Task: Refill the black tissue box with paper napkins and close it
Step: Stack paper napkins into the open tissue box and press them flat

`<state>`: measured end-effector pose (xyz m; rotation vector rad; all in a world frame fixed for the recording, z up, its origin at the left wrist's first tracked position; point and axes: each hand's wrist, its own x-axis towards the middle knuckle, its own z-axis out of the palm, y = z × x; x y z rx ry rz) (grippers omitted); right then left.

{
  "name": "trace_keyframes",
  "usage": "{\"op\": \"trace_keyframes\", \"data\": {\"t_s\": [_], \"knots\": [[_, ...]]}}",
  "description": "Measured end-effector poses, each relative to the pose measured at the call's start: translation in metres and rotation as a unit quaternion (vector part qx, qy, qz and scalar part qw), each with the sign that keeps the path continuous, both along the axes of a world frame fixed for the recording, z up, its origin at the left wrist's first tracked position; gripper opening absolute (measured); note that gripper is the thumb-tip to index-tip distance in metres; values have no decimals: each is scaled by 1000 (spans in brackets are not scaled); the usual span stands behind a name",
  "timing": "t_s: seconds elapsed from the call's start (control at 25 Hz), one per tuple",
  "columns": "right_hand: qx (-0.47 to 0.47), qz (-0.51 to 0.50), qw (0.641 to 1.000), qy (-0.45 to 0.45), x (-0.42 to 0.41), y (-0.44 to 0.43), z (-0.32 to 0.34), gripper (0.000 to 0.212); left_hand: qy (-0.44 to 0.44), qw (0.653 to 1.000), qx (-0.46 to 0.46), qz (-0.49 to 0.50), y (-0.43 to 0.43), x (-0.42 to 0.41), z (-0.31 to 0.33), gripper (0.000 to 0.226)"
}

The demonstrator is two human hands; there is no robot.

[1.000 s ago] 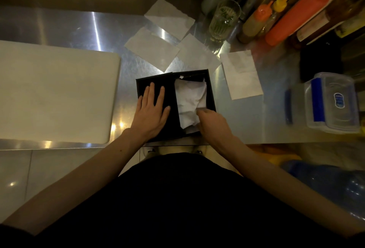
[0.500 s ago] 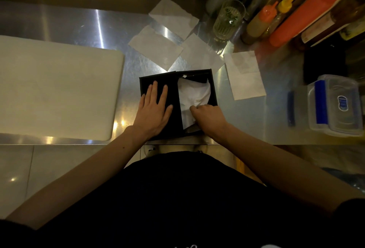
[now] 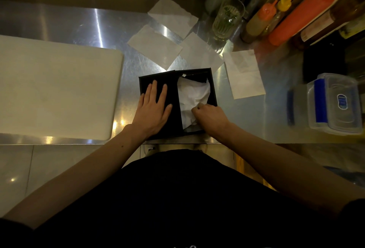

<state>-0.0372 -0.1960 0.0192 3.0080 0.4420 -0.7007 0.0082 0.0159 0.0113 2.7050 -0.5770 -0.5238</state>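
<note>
The black tissue box (image 3: 213, 87) sits at the near edge of the steel counter. Its black lid (image 3: 173, 89) covers the left half, and my left hand (image 3: 153, 109) lies flat on it with fingers spread. The right half is uncovered and shows crumpled white napkins (image 3: 194, 94) inside. My right hand (image 3: 210, 118) rests at the box's near right corner, fingers curled down onto the napkins. Several flat paper napkins (image 3: 154, 46) lie on the counter behind the box, and one more napkin (image 3: 244, 73) lies to its right.
A white cutting board (image 3: 55, 89) fills the counter's left side. A drinking glass (image 3: 227, 18), sauce bottles (image 3: 304, 12) and a metal canister stand at the back right. A clear plastic container with blue clips (image 3: 335, 103) sits at the right.
My right hand has shifted a little further into the open half and presses on the napkins. My left hand stays flat on the lid.
</note>
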Motion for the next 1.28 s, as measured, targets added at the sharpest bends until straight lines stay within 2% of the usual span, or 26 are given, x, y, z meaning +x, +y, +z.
{"op": "trace_keyframes", "data": {"t_s": [0.24,0.52,0.72,0.92,1.04,1.12,1.28], "knots": [[-40,30,999,7,9,1,0,14,-1,1000,6,0,-1,0,2,65],[-67,55,996,23,9,-2,20,24,-2,1000,4,-2,1,0,0,66],[-94,67,991,71,11,2,23,22,0,1000,4,0,-1,1,0,66],[-69,25,992,99,14,8,22,22,3,1000,5,-4,-1,2,1,66],[14,-96,995,16,21,13,24,22,4,1000,8,-2,0,2,1,66],[51,-155,986,-36,26,19,20,30,6,1000,6,1,-2,1,2,66],[-12,-141,990,7,28,22,1,48,9,1000,3,-4,-2,2,4,66]]}}
